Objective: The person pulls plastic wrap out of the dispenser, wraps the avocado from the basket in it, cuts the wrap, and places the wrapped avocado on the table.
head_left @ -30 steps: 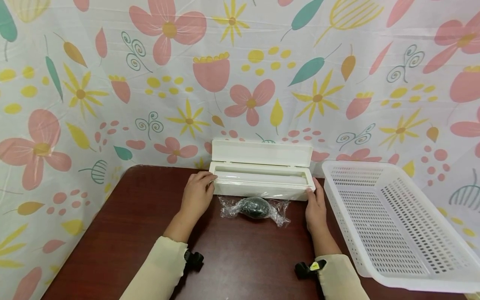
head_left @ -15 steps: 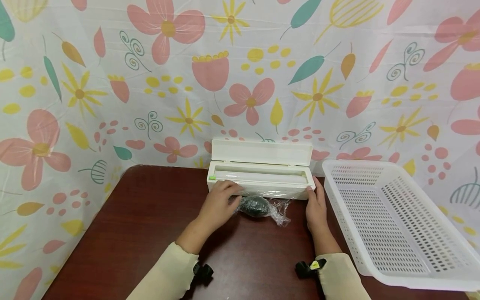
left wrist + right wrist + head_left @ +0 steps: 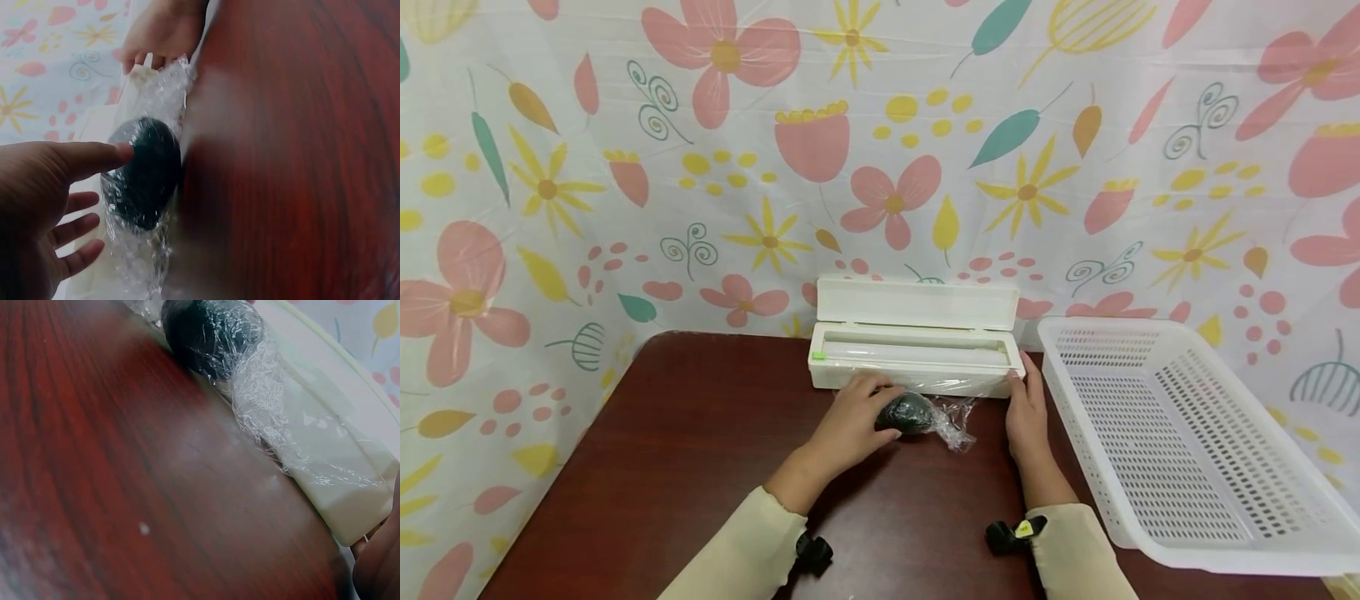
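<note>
A dark green oval thing, about avocado-shaped [image 3: 907, 414], lies on the table in clear cling film with a twisted end. My left hand [image 3: 850, 423] is at its left end, fingers spread; in the left wrist view the thumb [image 3: 94, 159] overlaps the film-covered oval. Just behind stands a white cling film dispenser [image 3: 910, 382], lid up, a roll [image 3: 917, 354] inside. Film runs over its front towards the wrapped oval. My right hand [image 3: 1027, 421] grips the dispenser's right end, thumb at the front corner. A green slider [image 3: 819, 356] sits at the left of its rim.
A white perforated plastic basket [image 3: 1120, 492] stands on the right of the dark red-brown table [image 3: 647, 467]. Behind the table hangs a flower-printed cloth [image 3: 715, 208], close to the raised lid. Each wrist wears a black strap-on camera.
My left hand has left the dispenser's left end and moved right and nearer to the wrapped oval, uncovering the green slider. The right hand has kept its hold on the dispenser.
</note>
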Demonstrator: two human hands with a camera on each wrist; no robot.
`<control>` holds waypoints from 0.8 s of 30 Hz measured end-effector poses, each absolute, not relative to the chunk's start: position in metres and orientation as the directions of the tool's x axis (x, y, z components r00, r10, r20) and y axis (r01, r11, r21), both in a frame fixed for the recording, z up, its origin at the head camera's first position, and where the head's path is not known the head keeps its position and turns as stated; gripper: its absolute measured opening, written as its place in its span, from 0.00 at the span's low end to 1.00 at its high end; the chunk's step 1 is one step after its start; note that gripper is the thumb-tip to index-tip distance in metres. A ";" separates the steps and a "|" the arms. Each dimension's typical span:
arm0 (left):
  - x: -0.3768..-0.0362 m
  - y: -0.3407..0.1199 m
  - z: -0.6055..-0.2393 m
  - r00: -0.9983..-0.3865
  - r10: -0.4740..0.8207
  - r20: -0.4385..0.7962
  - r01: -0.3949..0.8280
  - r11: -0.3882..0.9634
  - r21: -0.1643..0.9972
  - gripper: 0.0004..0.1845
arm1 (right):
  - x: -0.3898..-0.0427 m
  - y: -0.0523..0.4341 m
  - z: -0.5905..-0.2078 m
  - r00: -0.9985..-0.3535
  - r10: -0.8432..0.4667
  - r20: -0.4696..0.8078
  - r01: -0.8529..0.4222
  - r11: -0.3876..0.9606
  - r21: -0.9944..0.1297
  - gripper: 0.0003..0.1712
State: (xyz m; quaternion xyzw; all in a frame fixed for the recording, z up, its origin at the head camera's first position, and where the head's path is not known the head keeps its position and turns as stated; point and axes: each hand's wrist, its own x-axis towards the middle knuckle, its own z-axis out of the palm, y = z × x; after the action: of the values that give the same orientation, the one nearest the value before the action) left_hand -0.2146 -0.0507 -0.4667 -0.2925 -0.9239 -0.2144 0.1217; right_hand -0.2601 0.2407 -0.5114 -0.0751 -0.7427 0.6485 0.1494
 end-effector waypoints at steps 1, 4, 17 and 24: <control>-0.215 -0.050 -0.467 -0.802 0.487 0.345 0.590 0.734 0.336 0.34 | -0.260 0.241 -0.511 -0.944 0.307 0.123 -0.081 0.148 -0.986 0.31; -0.215 -0.050 -0.467 -0.810 0.483 0.332 0.581 0.733 0.353 0.34 | -0.259 0.240 -0.508 -0.944 0.306 0.124 -0.081 0.148 -0.986 0.31; -0.219 -0.047 -0.474 -0.822 0.472 0.319 0.565 0.742 0.359 0.35 | -0.258 0.239 -0.505 -0.947 0.304 0.102 -0.051 0.172 -0.984 0.32; -0.220 -0.048 -0.475 -0.819 0.475 0.323 0.567 0.759 0.321 0.34 | -0.257 0.238 -0.506 -0.947 0.305 0.106 -0.048 0.190 -0.981 0.33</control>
State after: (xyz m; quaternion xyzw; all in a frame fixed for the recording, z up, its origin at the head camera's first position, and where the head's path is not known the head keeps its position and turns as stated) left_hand -0.2200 -0.0484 -0.4752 -0.2797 -0.9311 -0.2059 0.1118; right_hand -0.2573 0.2375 -0.5059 -0.0845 -0.7586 0.6307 0.1399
